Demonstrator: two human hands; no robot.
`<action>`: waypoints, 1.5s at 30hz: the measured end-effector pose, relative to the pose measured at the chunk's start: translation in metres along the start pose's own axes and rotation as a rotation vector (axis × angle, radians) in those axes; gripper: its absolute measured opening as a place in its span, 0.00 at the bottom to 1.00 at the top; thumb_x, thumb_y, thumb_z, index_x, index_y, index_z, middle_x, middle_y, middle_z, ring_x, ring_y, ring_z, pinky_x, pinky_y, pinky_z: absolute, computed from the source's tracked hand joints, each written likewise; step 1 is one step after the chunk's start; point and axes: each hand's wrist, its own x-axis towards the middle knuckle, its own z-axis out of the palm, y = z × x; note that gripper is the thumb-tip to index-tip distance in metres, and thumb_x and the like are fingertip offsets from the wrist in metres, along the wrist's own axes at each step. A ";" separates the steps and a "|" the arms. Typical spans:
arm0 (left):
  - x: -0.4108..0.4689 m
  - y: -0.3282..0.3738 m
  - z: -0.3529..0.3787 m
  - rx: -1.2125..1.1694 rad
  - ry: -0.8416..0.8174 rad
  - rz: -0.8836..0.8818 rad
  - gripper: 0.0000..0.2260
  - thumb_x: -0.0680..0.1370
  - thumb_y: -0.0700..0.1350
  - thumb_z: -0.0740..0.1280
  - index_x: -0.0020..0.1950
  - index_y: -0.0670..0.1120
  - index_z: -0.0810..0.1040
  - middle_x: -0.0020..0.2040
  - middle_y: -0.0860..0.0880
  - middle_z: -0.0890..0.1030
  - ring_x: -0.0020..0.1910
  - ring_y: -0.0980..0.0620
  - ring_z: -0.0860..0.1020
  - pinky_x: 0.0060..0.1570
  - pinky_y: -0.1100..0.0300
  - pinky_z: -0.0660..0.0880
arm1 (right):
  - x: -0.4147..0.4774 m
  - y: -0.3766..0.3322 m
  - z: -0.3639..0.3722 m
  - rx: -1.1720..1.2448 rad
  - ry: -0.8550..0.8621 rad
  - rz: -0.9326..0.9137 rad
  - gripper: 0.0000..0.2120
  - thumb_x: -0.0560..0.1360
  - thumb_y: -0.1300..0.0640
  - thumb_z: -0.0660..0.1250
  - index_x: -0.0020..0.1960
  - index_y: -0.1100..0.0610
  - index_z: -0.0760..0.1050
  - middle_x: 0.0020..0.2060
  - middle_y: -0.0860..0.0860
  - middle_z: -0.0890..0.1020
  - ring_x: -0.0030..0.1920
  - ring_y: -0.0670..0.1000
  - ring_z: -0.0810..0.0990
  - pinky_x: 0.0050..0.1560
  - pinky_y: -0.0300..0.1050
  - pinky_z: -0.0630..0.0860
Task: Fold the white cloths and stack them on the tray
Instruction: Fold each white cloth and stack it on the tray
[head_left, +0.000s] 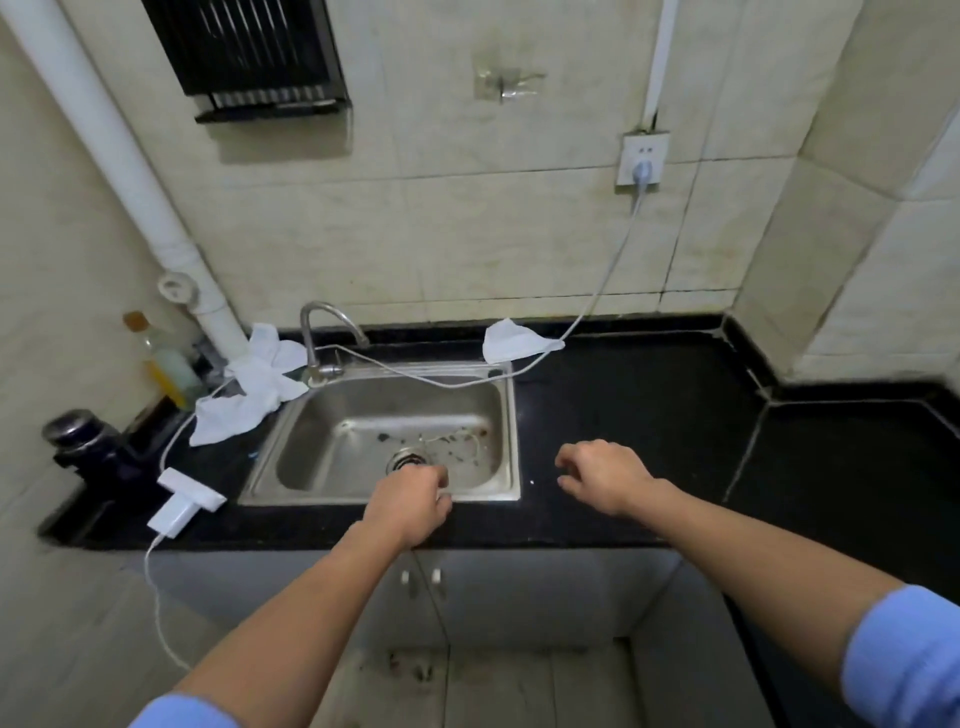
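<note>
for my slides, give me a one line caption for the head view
Empty left hand and right hand hover by a steel sink, white cloths unfolded on the black counter.

Dim, flat, yellowish indoor light — no clear source, shadows soft. The steel sink (488, 415) shows dull glare on its basin; the black countertop (649, 415) swallows detail. Wide-angle bending curves the wall tiles (467, 234) and the white pipe (130, 171) at the edges — overall soft, slightly smeared.

Sink (506, 441) brushed metal, dull sheen, basin speckled; tap (322, 332) shiny metal; counter (649, 415) glossy black stone; cloths (249, 395) soft, rumpled white fabric; wall tiles (467, 234) matt cream, stained; charger (182, 506) smooth white plastic.
</note>
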 end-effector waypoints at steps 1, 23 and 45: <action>0.008 0.000 -0.005 0.014 -0.007 0.011 0.10 0.77 0.49 0.61 0.56 0.48 0.76 0.52 0.45 0.81 0.52 0.44 0.78 0.43 0.56 0.70 | 0.007 0.002 -0.006 0.002 -0.012 0.017 0.15 0.77 0.46 0.62 0.61 0.48 0.73 0.54 0.49 0.80 0.55 0.54 0.78 0.51 0.48 0.74; 0.304 -0.063 0.003 -0.073 -0.144 -0.095 0.13 0.78 0.51 0.60 0.60 0.48 0.75 0.54 0.46 0.80 0.53 0.44 0.77 0.50 0.54 0.74 | 0.401 0.094 -0.020 0.171 -0.051 0.051 0.18 0.77 0.52 0.63 0.66 0.54 0.72 0.60 0.54 0.78 0.58 0.57 0.77 0.55 0.49 0.73; 0.322 -0.086 0.053 -0.129 -0.198 -0.203 0.10 0.79 0.51 0.60 0.56 0.48 0.76 0.49 0.49 0.80 0.45 0.51 0.76 0.43 0.62 0.70 | 0.505 0.112 0.071 0.073 -0.318 0.208 0.17 0.79 0.60 0.61 0.66 0.64 0.70 0.64 0.60 0.75 0.64 0.59 0.73 0.63 0.49 0.69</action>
